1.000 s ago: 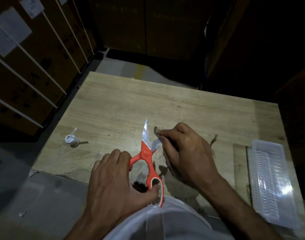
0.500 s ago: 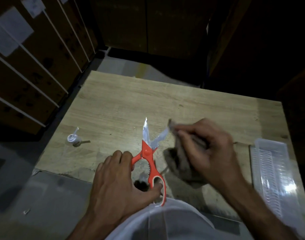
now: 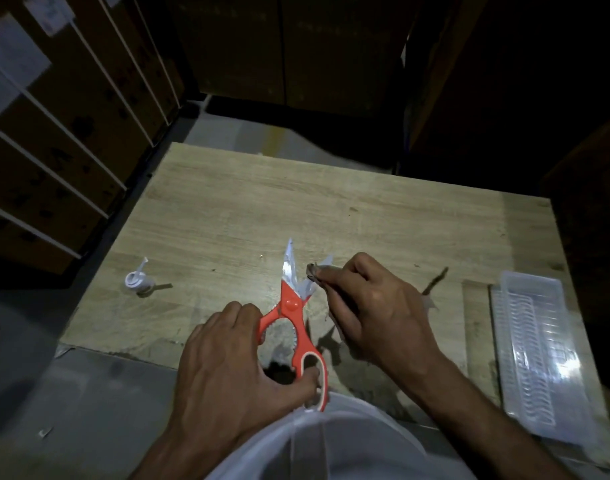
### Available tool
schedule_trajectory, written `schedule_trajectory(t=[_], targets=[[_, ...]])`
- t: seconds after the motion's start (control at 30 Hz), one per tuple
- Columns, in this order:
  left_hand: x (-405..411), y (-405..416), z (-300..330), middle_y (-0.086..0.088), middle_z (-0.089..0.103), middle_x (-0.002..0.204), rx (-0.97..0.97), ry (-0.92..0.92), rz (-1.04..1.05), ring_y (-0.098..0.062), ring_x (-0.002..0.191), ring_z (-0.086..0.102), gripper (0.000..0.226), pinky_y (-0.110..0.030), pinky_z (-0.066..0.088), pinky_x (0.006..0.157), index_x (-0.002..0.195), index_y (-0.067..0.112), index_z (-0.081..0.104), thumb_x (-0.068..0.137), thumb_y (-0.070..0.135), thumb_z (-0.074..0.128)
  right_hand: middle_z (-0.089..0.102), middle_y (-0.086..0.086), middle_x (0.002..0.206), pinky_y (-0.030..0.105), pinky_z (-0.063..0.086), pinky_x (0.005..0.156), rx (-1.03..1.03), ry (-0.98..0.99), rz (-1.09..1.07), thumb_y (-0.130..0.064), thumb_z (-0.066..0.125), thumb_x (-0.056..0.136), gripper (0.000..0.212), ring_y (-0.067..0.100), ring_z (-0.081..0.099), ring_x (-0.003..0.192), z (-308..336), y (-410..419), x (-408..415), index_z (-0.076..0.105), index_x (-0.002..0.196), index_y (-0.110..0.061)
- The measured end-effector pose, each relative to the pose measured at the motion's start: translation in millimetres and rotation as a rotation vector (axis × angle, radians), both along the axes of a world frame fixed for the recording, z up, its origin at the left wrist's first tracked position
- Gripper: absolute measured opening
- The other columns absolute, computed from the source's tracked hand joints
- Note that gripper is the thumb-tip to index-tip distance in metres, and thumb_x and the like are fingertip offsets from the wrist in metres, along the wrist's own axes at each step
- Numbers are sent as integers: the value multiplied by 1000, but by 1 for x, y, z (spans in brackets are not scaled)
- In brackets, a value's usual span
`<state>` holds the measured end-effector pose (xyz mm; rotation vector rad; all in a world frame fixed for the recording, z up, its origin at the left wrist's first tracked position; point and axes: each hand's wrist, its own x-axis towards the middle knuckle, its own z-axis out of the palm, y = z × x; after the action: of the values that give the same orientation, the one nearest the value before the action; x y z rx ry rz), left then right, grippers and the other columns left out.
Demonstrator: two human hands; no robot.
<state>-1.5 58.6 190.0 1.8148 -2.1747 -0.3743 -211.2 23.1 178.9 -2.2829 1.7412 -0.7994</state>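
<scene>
On the near half of the pale wooden table (image 3: 296, 202), a long clear plastic ribbed tray (image 3: 538, 358) lies along the right edge, well apart from the work. The left hand (image 3: 227, 368) grips the handles of the orange-handled steel scissors (image 3: 291, 303), fingers curled over 1 loop and thumb in the other. It hides most of the left loop. The scissors point away from the person, with their 2 blades spread in a V. The right hand (image 3: 376, 306) pinches a small dark grey cloth (image 3: 312, 271) against the right blade, covering much of it. A small white plastic nozzle bottle (image 3: 139, 280) stands near the left edge. The tabletop is scuffed and stained under the hands. Strapped brown cardboard boxes (image 3: 71, 116) stack up at left, over a grey floor (image 3: 71, 393) in a dim room.
</scene>
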Motion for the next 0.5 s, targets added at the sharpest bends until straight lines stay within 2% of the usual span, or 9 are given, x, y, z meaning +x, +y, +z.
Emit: schedule_trajectory(t=[0.2,0.3,0.4,0.47,0.5], targets=[[1,1,-1,13,35,72,8,18,-1,-15,64,39,62,-32,30,64,76,27,39,58,76,74,58,-5,90,28,43,59,57,20,-195,-28,66,97,21,19,62,74,-1,-25,-22,75,116,-26],[1,-1,0,12,37,73,24,-15,6,-16,66,40,64,-33,32,66,78,28,40,57,79,72,62,-10,89,29,46,67,50,-136,-267,-24,66,97,19,10,62,81,14,-32,-41,78,112,-26],[0,0,0,12,38,77,48,-60,26,-17,70,41,65,-36,33,70,80,30,40,57,84,68,72,-9,93,28,54,80,2,-391,-167,-16,71,93,17,4,67,89,37,-22,-36,80,107,-21],[-1,-1,0,11,38,78,40,-67,26,-17,72,41,64,-37,30,71,81,29,41,56,83,67,73,-11,94,30,55,80,68,-432,-43,-19,72,92,18,5,68,90,40,-9,-12,81,107,-24],[-2,-1,1,11,38,78,39,-64,27,-18,73,40,65,-37,29,72,81,29,41,56,83,67,71,-11,93,33,55,78,111,-391,15,-22,71,93,19,6,67,89,35,-3,2,80,110,-27]])
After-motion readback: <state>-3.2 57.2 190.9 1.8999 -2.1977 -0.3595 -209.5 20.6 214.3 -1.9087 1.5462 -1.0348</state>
